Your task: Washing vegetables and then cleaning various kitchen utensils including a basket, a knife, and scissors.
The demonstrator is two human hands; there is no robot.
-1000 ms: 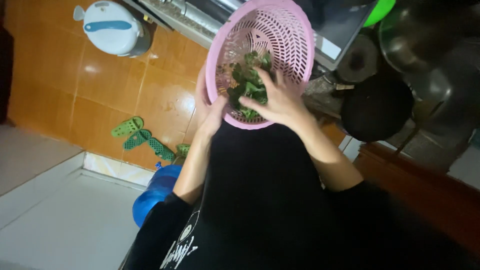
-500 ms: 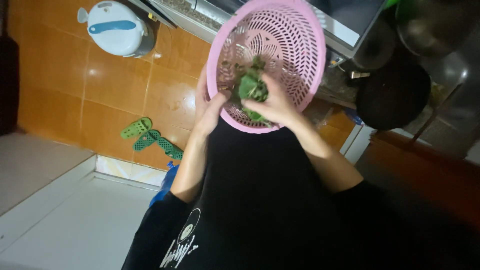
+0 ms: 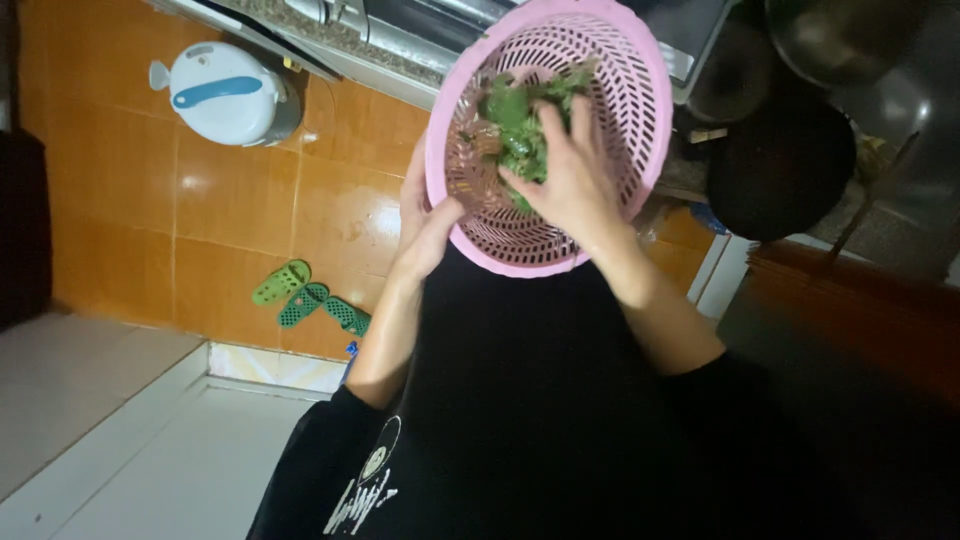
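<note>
A round pink plastic colander (image 3: 625, 95) is tilted toward me in front of my chest. My left hand (image 3: 425, 215) grips its near left rim and holds it up. My right hand (image 3: 565, 170) reaches inside the colander with its fingers closed over a bunch of green leafy vegetables (image 3: 515, 115). The leaves lie against the colander's perforated wall, partly hidden under my fingers.
An orange tiled floor (image 3: 230, 190) lies below. On it stand a white and blue rice cooker (image 3: 225, 95) and green slippers (image 3: 305, 300). A dark wok (image 3: 780, 170) and metal pots (image 3: 850, 40) sit to the right. A counter edge (image 3: 340, 30) runs along the top.
The colander has risen and tilted further toward me. My right hand has moved from the lower rim deeper into the colander, gathering the greens.
</note>
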